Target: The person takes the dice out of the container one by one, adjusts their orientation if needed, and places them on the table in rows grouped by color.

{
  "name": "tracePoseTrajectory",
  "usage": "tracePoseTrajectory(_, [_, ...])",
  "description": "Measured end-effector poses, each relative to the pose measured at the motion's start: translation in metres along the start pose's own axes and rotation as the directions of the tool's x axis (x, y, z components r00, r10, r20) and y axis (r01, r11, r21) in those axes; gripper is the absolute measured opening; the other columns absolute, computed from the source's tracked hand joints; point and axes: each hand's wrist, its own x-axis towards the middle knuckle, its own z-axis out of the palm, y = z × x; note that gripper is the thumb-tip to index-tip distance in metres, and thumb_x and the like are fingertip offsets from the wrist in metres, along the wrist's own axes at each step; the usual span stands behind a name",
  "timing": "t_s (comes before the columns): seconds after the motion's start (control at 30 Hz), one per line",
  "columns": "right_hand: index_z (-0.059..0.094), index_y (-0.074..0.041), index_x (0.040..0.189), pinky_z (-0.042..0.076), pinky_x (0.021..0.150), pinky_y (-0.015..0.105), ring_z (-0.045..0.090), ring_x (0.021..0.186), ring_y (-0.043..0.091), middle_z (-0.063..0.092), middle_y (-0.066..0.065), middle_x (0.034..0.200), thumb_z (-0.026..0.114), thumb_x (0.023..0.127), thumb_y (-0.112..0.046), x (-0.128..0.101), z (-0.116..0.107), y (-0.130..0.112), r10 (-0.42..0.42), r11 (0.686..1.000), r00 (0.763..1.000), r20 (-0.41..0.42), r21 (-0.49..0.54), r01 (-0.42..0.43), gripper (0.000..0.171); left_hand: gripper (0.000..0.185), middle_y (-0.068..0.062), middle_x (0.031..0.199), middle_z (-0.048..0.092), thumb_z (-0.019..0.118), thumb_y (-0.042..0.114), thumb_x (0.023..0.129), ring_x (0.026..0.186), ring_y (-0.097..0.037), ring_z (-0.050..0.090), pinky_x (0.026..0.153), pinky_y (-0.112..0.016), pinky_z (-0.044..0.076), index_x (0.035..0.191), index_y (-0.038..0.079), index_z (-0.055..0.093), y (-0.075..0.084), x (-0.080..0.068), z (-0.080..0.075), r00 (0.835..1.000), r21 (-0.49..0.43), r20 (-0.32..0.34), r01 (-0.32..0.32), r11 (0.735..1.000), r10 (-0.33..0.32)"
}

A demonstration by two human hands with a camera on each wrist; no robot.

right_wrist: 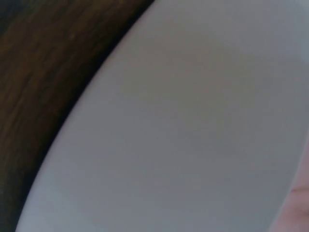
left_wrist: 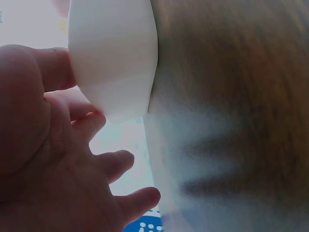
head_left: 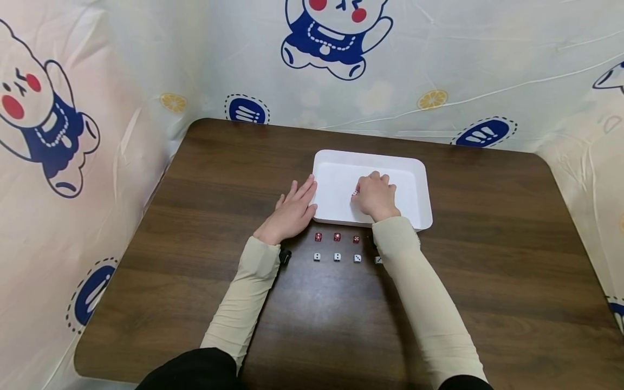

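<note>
A shallow white tray (head_left: 336,187) lies on the table. My left hand (head_left: 290,215) rests against its left side, fingers straight; in the left wrist view the thumb and forefinger touch the tray's outer wall (left_wrist: 113,63). Over the tray's inside is my right hand (head_left: 376,196), its fingers bent downward. A small pale die (head_left: 355,193) with dark spots shows between its thumb and forefinger. The right wrist view holds mostly the tray's blurred wall (right_wrist: 169,121), with a bit of hand at the right edge.
In front of the tray, three red dice (head_left: 337,236) form a row. Nearer me is a row of several white dice (head_left: 337,257), the rightmost partly behind my right sleeve (head_left: 424,287). Printed cloth (head_left: 195,65) hangs around the brown table (head_left: 487,244).
</note>
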Motion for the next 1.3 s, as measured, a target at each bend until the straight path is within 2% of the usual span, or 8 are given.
tracePoseTrajectory(1.07, [0.065,-0.007,0.091,0.035,0.094,0.056,0.041,0.107,0.036,0.052,0.019,0.116,0.060,0.090,-0.021,-0.004,-0.007,0.000,0.004,1.000,1.000,0.009,0.006,-0.004,0.014,0.060,0.009,0.163,-0.003,0.033,0.038,0.104,0.151,-0.031,-0.003,0.115,-0.064,0.010,0.156,0.018,0.011,0.000,0.002,0.001,1.000,0.016,0.009,0.006,1.000,-0.006])
tracePoseTrajectory(1.3, [0.066,-0.008,0.094,0.035,0.095,0.055,0.040,0.110,0.037,0.052,0.018,0.119,0.061,0.089,-0.021,-0.007,-0.011,0.002,-0.019,1.000,1.000,-0.001,0.004,0.019,0.015,0.060,0.009,0.164,-0.003,0.034,0.037,0.104,0.151,-0.032,-0.003,0.115,-0.065,0.010,0.156,0.018,0.011,0.001,0.001,0.001,1.000,0.017,0.007,0.002,1.000,-0.002])
